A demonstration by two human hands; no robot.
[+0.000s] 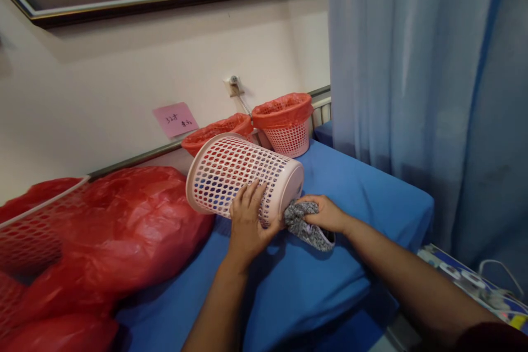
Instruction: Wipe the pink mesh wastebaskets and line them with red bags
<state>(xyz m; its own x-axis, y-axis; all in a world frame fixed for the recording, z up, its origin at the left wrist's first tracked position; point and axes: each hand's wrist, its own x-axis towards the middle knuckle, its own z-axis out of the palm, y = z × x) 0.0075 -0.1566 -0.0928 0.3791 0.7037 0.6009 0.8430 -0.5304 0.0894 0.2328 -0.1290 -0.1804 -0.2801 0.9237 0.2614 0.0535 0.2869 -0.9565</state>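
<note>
A pale pink plastic waste basket (pixel 231 176) with a lattice wall lies tipped on its side, its open rim to the left and its base to the right. My left hand (pixel 249 220) grips its lower side near the base, fingers spread up the lattice and thumb toward the base. In my right hand (pixel 325 213) is a bunched grey speckled cloth (pixel 307 225), pressed against the edge of the basket's base. Part of the cloth hangs down below my fingers.
Two baskets lined with red bags, one left (pixel 218 131) and one right (pixel 289 124), stand behind on the blue-covered bed (pixel 355 192). A large red plastic bag (pixel 140 225) fills the left. A blue curtain (pixel 391 93) hangs at right.
</note>
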